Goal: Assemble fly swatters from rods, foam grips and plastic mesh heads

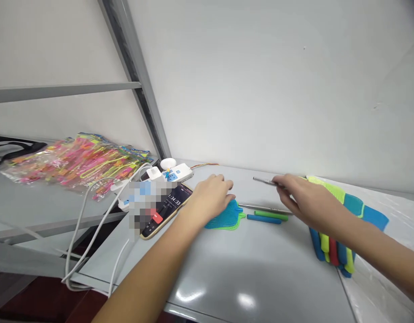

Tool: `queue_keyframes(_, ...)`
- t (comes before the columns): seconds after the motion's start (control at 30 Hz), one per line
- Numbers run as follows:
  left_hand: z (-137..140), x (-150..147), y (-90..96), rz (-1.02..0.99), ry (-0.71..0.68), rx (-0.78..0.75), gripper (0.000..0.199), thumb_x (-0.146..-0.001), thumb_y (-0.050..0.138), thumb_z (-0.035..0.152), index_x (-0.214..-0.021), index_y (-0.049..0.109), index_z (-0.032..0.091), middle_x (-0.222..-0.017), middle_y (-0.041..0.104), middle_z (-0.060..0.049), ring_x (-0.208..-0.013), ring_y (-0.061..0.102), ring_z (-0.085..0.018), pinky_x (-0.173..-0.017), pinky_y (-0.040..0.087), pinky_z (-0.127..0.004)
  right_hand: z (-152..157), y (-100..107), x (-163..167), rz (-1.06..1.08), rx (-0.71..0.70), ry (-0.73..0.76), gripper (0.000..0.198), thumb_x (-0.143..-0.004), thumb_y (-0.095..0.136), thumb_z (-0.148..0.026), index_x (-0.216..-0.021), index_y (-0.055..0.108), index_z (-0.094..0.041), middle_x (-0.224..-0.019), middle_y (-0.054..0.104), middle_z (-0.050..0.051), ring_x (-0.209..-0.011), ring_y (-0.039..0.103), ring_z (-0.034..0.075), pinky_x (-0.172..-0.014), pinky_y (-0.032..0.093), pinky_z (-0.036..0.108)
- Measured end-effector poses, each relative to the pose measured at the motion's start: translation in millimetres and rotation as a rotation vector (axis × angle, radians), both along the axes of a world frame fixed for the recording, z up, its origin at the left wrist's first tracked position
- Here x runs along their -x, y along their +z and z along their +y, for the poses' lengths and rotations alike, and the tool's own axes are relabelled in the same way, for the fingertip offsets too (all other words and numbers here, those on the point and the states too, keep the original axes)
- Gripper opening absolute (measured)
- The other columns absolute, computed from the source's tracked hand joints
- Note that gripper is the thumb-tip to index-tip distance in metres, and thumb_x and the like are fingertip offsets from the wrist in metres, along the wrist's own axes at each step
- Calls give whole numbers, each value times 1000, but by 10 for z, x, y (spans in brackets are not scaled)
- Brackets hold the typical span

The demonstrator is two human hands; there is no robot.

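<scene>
My right hand [299,195] is closed around a thin metal rod [264,181], whose tip points left above the table. My left hand [213,193], fingers curved and thumb apart, hovers at the upper edge of blue and green mesh fly swatter heads [227,219]. It shows nothing in its grasp, though some fingertips are hidden. Between the hands, another metal rod [260,207] lies on the table. Just in front of that rod are a green tube [272,216] and a blue tube [263,219], side by side.
To the right, under my forearm, are more mesh heads [355,205] and several coloured tubes [333,252]. A phone [175,199] and a power strip [183,171] with white cables [82,224] lie left. Bagged colourful items [89,163] fill the shelf beyond. A wall [260,89] stands behind.
</scene>
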State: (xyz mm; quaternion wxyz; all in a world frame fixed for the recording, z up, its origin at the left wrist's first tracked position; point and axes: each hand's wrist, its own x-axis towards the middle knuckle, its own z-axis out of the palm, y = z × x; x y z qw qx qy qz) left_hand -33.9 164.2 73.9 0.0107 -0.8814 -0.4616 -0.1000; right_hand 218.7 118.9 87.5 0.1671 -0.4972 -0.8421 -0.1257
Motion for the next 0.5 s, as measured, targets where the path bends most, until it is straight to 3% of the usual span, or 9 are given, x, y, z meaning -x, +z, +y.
queue_keyframes(0.1, 30, 34, -36, -42, -118, 88, 21, -91, 55, 39, -102, 66, 24, -101, 59, -6, -101, 54, -24, -81, 45, -35, -282, -154, -67, -128, -45, 75, 17, -97, 39, -24, -106, 54, -21, -86, 63, 4, -69, 59, 17, -53, 34, 27)
queue_keyframes(0.23, -128, -170, -127, -36, -247, 99, 19, -91, 57, 38, -101, 65, 24, -105, 56, -6, -101, 50, -24, -84, 43, -35, -474, -365, -134, -203, -73, 110, 17, -96, 41, -20, -103, 57, -20, -74, 58, 1, -62, 55, 15, -49, 26, 28)
queue_keyframes(0.5, -263, -358, -222, -7, -266, 98, 9, -89, 60, 27, -94, 63, 20, -101, 55, -5, -98, 48, -23, -79, 39, -34, -472, -409, -217, -183, -152, 39, 17, -95, 47, -26, -90, 62, -19, -67, 56, 2, -60, 56, 16, -49, 27, 30)
